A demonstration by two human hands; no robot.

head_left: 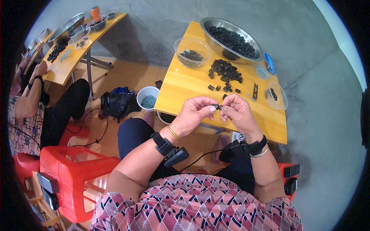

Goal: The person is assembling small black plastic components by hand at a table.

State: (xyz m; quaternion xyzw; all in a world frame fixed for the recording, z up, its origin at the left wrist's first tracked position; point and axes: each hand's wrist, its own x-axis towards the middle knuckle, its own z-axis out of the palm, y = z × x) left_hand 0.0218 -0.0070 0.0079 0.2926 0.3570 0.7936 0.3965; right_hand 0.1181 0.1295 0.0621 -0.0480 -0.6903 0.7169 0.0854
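My left hand (pixel 194 114) and my right hand (pixel 239 114) meet above the near edge of the yellow table (pixel 177 92). Between their fingertips is a small black part (pixel 218 107), pinched from both sides; fingers hide most of it. Just beyond my hands, a few loose black pieces (pixel 218 88) lie in front of a larger pile of black ring-like parts (pixel 227 71). To the right of these are a pair of small black snips or tweezers (pixel 255 91) and some tiny silvery bits (pixel 249 95).
A steel basin (pixel 254 58) of black parts and a clear bowl (pixel 179 48) stand at the table's far side. At right are a blue packet (pixel 269 64), thin pale pieces (pixel 261 72) and a clear dish (pixel 283 101). A white bucket (pixel 139 94), red stool (pixel 63 169) and co-worker's table (pixel 59 75) are left.
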